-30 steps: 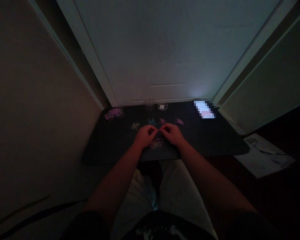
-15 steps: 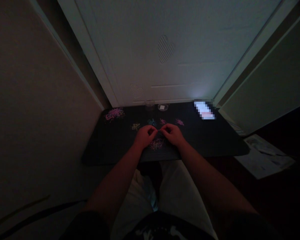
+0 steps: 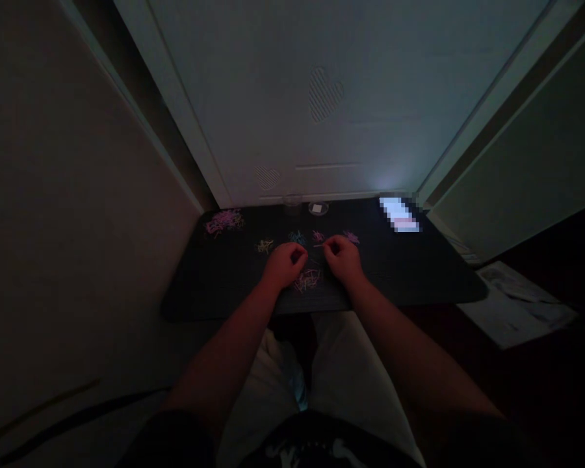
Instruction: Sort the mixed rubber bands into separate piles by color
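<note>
My right hand point(image 3: 340, 257) is closed in a pinch above the dark table. A thin pale pink strand point(image 3: 318, 246), which looks like a small rubber band, sticks out leftward from its fingertips. Left of it, my left hand point(image 3: 285, 263) also has thumb and finger pressed together; whether anything is between them I cannot make out. Between my wrists lies a loose pile of pink and whitish strands point(image 3: 307, 281). Just beyond my hands are small heaps: yellowish point(image 3: 264, 246), blue point(image 3: 297, 238), pink point(image 3: 318, 236) and purple-pink point(image 3: 351, 238).
A larger mixed pink heap point(image 3: 224, 222) lies at the table's point(image 3: 400, 273) back left. At the back edge stand a clear round tub point(image 3: 292, 205) and a round lid point(image 3: 318, 208) with a white label. A lit phone point(image 3: 400, 214) lies back right. A white panel rises behind.
My hands have moved apart. The thin strand that was between both hands now sticks out from my right fingertips alone. The right hand has shifted slightly right and away from me.
</note>
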Demonstrator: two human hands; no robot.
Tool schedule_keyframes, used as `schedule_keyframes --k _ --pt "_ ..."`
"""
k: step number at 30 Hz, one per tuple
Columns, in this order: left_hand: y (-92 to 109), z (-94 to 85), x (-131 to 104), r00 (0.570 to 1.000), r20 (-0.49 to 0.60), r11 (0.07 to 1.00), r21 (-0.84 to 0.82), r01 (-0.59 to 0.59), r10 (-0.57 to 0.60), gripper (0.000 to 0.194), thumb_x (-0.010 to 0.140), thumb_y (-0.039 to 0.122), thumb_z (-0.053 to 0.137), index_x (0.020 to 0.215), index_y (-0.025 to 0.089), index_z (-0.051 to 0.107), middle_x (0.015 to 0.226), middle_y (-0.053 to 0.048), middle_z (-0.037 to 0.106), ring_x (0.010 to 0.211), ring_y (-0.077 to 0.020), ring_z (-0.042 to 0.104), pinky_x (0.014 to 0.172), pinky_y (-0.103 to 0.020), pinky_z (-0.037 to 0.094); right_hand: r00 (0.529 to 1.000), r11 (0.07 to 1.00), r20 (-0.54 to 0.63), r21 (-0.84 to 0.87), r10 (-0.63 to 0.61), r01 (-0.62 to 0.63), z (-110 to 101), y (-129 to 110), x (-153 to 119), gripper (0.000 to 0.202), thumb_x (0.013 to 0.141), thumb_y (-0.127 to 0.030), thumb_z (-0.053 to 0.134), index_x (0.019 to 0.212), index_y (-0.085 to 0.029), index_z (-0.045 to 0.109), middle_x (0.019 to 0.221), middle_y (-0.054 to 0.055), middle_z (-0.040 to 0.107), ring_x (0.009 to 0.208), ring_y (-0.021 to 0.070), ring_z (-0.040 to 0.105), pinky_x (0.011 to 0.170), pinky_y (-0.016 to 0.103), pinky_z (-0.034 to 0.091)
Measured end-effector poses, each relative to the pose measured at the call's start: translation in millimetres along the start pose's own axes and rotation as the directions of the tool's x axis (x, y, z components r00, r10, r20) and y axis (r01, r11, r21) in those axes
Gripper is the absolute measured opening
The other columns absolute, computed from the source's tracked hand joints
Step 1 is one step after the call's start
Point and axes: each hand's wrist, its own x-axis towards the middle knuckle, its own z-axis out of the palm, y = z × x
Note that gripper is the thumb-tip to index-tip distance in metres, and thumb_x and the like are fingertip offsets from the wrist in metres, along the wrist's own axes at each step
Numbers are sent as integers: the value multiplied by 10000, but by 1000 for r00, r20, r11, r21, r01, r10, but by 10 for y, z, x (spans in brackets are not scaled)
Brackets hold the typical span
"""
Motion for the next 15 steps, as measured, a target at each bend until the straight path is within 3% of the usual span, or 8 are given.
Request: schedule_keyframes --k 4,7,13,15 --pt "73 3 -16 993 72 986 137 -99 90 408 710 380 652 1092 243 606 1146 -64 593 1115 -260 456 961 -443 346 999 999 -25 11 45 -45 13 3 7 105 739 -242 508 694 -182 583 662 26 581 608 149 515 603 275 418" --pt "70 19 -15 987 121 976 176 -127 106 519 666 449 681 1149 278 592 1241 -56 549 1208 -299 375 996 -493 288 997 997 -27 26 78 -77 10 -1 12 106 737 -245 513 688 -182 583 645 25 585 595 149 513 587 275 411" --pt "4 55 17 989 125 985 146 -94 76 183 769 317 589 918 262 681 1087 -18 643 1052 -234 511 936 -428 362 999 998 -6 39 48 -48 0 -11 15 110 736 -246 513 675 -182 578 617 15 577 589 143 519 562 262 407" --pt "-3 54 24 990 119 991 100 -89 77 157 800 279 547 871 237 681 1010 -21 667 969 -202 555 908 -382 396 998 996 9 56 64 -65 -1 -6 19 110 735 -253 516 681 -181 579 621 15 580 585 145 525 558 263 410"
